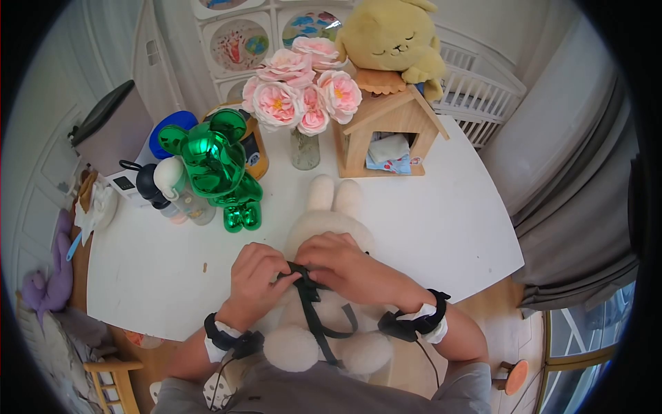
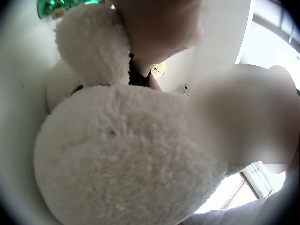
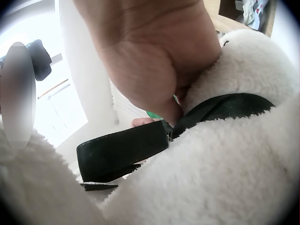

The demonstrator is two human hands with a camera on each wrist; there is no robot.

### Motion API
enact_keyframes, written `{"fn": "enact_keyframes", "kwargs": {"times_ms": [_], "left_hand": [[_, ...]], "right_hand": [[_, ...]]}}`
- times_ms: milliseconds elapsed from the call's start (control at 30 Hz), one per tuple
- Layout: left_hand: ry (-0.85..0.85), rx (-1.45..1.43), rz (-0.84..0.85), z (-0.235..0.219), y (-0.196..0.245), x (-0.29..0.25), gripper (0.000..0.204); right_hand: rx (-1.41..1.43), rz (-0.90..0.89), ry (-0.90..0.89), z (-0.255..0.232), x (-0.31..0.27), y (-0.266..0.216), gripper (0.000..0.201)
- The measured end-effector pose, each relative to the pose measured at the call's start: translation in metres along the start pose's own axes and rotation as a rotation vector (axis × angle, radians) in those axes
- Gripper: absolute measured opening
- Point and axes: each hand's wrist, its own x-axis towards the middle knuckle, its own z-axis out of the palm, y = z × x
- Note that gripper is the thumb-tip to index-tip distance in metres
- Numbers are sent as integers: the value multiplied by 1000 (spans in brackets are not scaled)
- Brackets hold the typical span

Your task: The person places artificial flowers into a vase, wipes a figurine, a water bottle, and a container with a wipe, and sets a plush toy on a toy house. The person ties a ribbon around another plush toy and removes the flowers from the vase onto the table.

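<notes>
A cream plush rabbit lies on its back, ears pointing away, at the table's near edge. Round its neck runs a dark ribbon, with tails hanging down the body. My left hand pinches the ribbon at the neck between thumb and finger. From the other side my right hand pinches it close by, the fingertips nearly meeting. In the right wrist view a ribbon loop stands out beside the right hand. White plush fur fills most of the left wrist view.
On the white table stand a shiny green bear figure, bottles, a glass vase of pink flowers and a wooden house with a yellow plush on top. A grey curtain hangs at the right.
</notes>
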Motion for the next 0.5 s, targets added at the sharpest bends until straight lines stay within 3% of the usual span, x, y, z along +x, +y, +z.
{"fn": "enact_keyframes", "kwargs": {"times_ms": [67,300,367,400,467,500], "left_hand": [[-28,-10,18,-4,1,-2,37],[-116,-139,-71,-13,2,-7,32],[-192,-185,-198,-22,7,-10,27],[-191,-183,-200,-24,10,-13,27],[-262,-337,-483,-26,18,-19,22],[-262,-337,-484,-27,21,-20,22]], "right_hand": [[29,24,-88,-3,-1,2,24],[21,16,-68,-2,-3,-2,21],[-122,-72,153,0,-6,-3,18],[-120,-73,150,-4,-6,-6,18],[-91,71,130,-12,-6,-15,22],[-90,72,129,-11,-5,-14,22]]}}
